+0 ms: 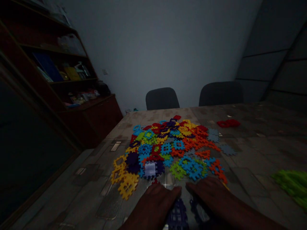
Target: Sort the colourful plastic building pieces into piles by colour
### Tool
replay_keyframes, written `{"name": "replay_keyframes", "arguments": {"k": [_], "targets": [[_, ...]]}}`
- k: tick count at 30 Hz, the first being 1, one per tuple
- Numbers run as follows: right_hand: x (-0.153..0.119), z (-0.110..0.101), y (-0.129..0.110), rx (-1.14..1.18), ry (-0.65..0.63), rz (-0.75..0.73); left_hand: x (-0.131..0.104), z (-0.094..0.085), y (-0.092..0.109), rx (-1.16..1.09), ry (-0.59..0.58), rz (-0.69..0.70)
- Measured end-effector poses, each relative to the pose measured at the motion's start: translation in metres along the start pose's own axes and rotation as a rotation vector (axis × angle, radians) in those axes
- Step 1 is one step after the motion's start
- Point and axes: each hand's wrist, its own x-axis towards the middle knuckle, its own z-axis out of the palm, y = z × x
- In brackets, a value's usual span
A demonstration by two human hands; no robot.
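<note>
My left hand (157, 199) is low in the middle of the head view, with its thumb pointing right and its fingers curled down. A purple interlocking tile (178, 214) with a lattice centre lies against it. My right hand (213, 195) is curled over a second dark purple tile (196, 209). The two thumbs point towards each other with a small gap between them. Both hands' undersides are hidden, and the dim light blurs their grip. Just beyond lies a heap of toothed plastic tiles (178, 145) in blue, red, orange, yellow, green, purple and grey.
Yellow tiles (128, 185) lie at the heap's left edge. Green tiles (294, 185) lie far right on the patterned table (254, 153), and red pieces (229, 123) farther back. Two dark chairs (162, 98) stand behind the table. A wooden shelf unit (100, 111) stands left.
</note>
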Motion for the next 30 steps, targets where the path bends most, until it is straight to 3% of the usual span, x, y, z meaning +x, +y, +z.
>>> {"name": "replay_keyframes", "arguments": {"k": [4,7,11,21,30], "targets": [[-0.003,0.012,-0.001,-0.019,0.027,0.044,-0.001,0.0,0.002,0.003,-0.01,0.007],[-0.005,0.01,-0.001,-0.002,0.01,0.02,0.0,-0.006,0.005,0.008,-0.066,0.021],[-0.008,0.008,0.0,-0.017,-0.008,0.045,0.002,-0.011,0.007,-0.011,-0.045,0.018],[-0.009,0.023,0.003,-0.02,-0.009,0.11,0.0,-0.005,0.005,-0.042,-0.035,0.002],[0.011,-0.01,-0.007,-0.017,-0.189,0.05,0.0,-0.002,0.005,0.004,-0.031,-0.009]]}}
